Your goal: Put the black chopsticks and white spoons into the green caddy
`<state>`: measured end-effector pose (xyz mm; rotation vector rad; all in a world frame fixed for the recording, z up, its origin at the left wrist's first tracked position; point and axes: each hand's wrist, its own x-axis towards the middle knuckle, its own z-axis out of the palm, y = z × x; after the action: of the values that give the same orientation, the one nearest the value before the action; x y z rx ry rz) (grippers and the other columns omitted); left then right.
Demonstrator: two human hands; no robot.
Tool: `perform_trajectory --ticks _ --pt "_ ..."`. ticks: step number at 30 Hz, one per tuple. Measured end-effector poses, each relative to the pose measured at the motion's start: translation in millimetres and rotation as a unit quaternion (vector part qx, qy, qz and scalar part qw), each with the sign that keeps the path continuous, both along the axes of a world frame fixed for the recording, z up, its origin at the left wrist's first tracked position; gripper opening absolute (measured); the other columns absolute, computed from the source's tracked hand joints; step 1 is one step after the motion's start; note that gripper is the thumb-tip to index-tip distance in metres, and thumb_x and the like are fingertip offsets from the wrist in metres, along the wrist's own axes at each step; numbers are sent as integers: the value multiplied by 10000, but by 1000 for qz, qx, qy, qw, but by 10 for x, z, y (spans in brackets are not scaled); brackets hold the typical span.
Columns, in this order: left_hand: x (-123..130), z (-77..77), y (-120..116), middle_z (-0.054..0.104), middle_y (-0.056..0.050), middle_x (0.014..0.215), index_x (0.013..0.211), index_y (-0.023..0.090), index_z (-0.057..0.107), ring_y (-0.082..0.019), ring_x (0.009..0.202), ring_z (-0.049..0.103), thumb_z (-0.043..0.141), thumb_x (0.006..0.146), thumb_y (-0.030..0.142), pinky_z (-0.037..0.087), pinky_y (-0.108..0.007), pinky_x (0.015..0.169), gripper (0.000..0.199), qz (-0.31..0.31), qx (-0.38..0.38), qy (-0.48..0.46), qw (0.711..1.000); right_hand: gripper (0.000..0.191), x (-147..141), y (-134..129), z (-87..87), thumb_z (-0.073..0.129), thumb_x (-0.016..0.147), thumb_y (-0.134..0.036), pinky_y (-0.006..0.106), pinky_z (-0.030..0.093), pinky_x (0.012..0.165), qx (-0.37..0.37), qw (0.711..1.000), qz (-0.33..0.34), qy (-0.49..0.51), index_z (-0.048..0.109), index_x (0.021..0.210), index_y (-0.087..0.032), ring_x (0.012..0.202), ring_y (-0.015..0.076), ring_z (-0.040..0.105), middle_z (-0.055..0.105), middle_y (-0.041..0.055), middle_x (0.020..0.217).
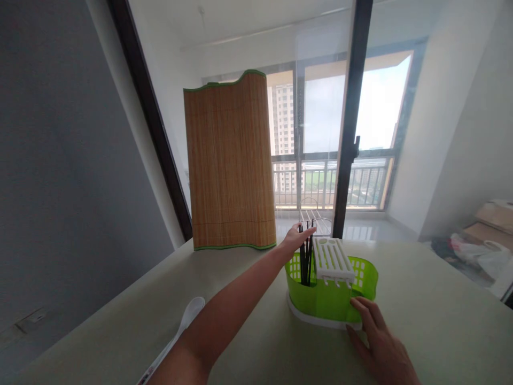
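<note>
A bright green utensil holder (336,302) with a white base stands on the table. Across its middle sits a white slotted rack (333,259) with small hooks along the front. Several black chopsticks (306,264) stand upright in the left compartment. My left hand (297,238) reaches across to their upper ends, its fingers closed around them, partly hidden by the sticks. My right hand (374,331) grips the front right of the holder, fingers on the green wall and thumb low by the white base. A white spoon (194,307) lies left of my forearm, its handle partly covered.
A bamboo mat (230,160) with green edging stands upright at the table's back edge. Behind the holder is a wire rack (320,220). A dark window frame (348,133) rises beyond the table (256,342). Boxes and bags (481,246) lie at the far right.
</note>
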<state>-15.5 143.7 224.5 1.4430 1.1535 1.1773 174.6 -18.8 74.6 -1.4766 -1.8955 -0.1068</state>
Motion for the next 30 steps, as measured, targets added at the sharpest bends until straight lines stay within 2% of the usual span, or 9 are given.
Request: perform_trajectory --ticks 5,9,12,18,21,23,25,27,30 --pt "209 -67 38 574 16 659 1091 127 558 -93 560 544 698 728 292 432 -213 539 423 57 13 -83 995 381 7 21 0 335 914 -268 326 577 624 19 1000 16 19 376 1291 -289 873 204 665 483 77 1287" --pt "157 -128 -84 491 65 633 970 172 581 -59 540 476 663 736 294 390 -182 532 276 101 57 -124 986 402 17 30 13 359 905 -251 308 577 614 15 999 35 19 364 1305 -292 886 204 664 487 86 1277" --pt "91 -171 -238 444 84 572 916 183 567 -55 502 430 642 742 335 359 -179 505 243 92 68 -138 984 382 8 20 25 343 917 -252 321 579 625 8 999 32 17 368 1297 -274 867 201 665 477 95 1285" --pt "76 -326 -443 428 72 502 657 190 464 -59 417 382 675 685 499 331 -208 432 375 34 40 -135 990 359 -17 -11 45 334 926 -258 317 573 593 1 1000 7 4 374 1283 -267 864 203 667 476 90 1291" --pt "115 -337 -435 345 82 434 559 205 389 -51 367 322 627 710 581 257 -211 386 470 44 46 -129 990 348 -20 -14 45 313 940 -269 322 573 606 -14 1000 4 -9 361 1284 -253 885 205 662 455 94 1314" --pt "132 -244 -422 297 84 401 510 212 338 -45 343 285 575 744 611 219 -214 370 521 64 64 -136 987 346 -19 -11 37 303 944 -279 322 572 597 -14 1000 1 -14 358 1284 -249 866 200 664 451 95 1318" --pt "107 -34 -434 266 88 389 495 218 299 -37 327 256 546 761 625 192 -211 356 546 78 85 -164 980 343 -12 -10 28 297 942 -291 318 568 566 -6 1000 -5 -14 370 1275 -252 843 197 665 460 90 1312" --pt "6 281 -485 244 97 396 507 221 266 -28 320 227 538 761 636 163 -200 344 558 82 111 -192 972 343 4 -13 21 306 938 -314 306 559 523 -3 1000 -7 -14 384 1268 -256 821 195 668 472 82 1304" --pt "-323 817 -612 235 105 422 533 216 250 -17 330 215 533 760 651 148 -177 338 566 79 182 -163 966 363 42 -20 18 334 937 -359 292 551 508 -17 1000 5 -25 382 1281 -254 777 179 670 470 78 1312"
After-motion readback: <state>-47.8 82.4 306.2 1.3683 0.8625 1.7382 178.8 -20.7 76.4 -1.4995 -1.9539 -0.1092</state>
